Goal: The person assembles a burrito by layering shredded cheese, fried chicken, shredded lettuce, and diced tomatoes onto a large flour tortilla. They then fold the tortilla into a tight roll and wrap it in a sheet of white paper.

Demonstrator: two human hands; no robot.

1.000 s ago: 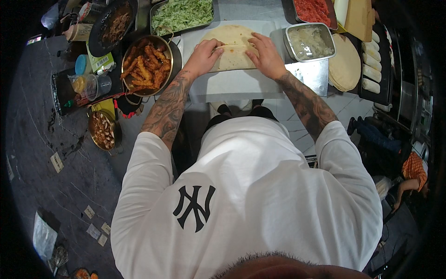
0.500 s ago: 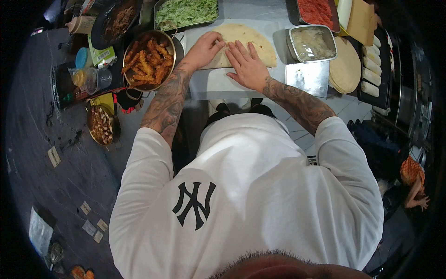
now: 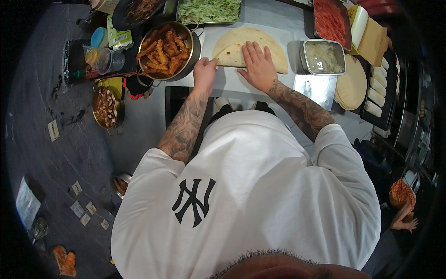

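Note:
A large flour tortilla (image 3: 232,37) lies on a white sheet, its near part folded over away from me into a flap. My right hand (image 3: 259,67) rests flat on the folded part, fingers stretched forward. At the fold's near left end, my left hand (image 3: 205,73) is closed, thumb and fingers pinching the tortilla's edge. Any filling under the flap is hidden. Just left of my left hand stands a round pan (image 3: 194,50) of browned fried strips (image 3: 162,51).
Shredded lettuce (image 3: 209,10) fills a tray at the back. Right of the sheet are a metal container (image 3: 304,63) of pale slices, a tray of red chopped food (image 3: 331,21), stacked tortillas (image 3: 349,86) and a black tray of rolled wraps (image 3: 374,96). A smaller pan (image 3: 121,104) stands left.
My left hand has drawn back toward me to the fold's near left end. My right hand stays flat on the tortilla. More of the unfolded far part now shows.

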